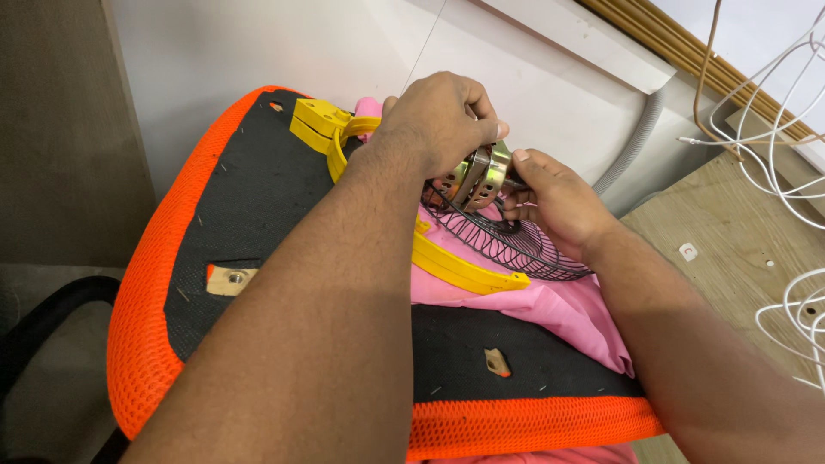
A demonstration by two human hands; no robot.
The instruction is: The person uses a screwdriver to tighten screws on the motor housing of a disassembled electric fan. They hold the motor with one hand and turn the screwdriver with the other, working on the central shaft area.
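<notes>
I have my left hand (443, 116) pinched over the metal motor bracket (479, 174), right hand (554, 199) gripping beneath, steadying it atop the wire fan guard (507, 242) resting on the upturned orange seat (155, 283).

No packages, labels, signs, screens

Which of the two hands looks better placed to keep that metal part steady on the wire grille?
Probably the left hand: it wraps over the top of the metal motor part above the wire fan grille. The right hand only pinches its side with fingertips.
</notes>
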